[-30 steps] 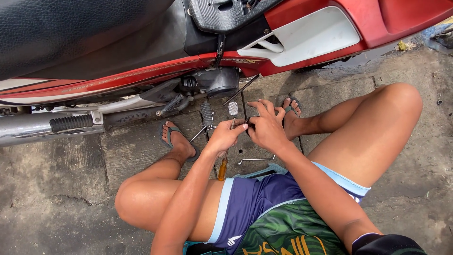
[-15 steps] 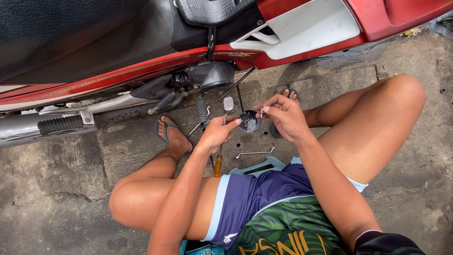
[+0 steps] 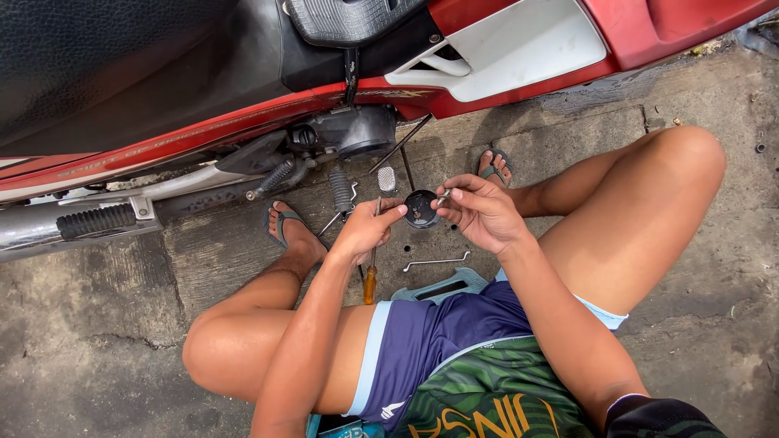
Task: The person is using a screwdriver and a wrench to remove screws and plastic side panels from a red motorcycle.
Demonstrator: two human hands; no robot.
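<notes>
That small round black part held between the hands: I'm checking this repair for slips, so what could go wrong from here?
The round black part is pinched only by fingertips of the left hand and right hand; it could drop onto the cracked concrete. The right hand also holds a small bolt, which might roll away if it falls. A screwdriver and bent metal tool lie loose by the legs, easy to kick.

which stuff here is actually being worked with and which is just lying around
In hand:
- left hand holds a screwdriver with an orange handle
- both hands hold a small round black part
- right hand pinches a small bolt

Lying about:
- bent metal rod on the concrete
- teal plastic piece
</notes>
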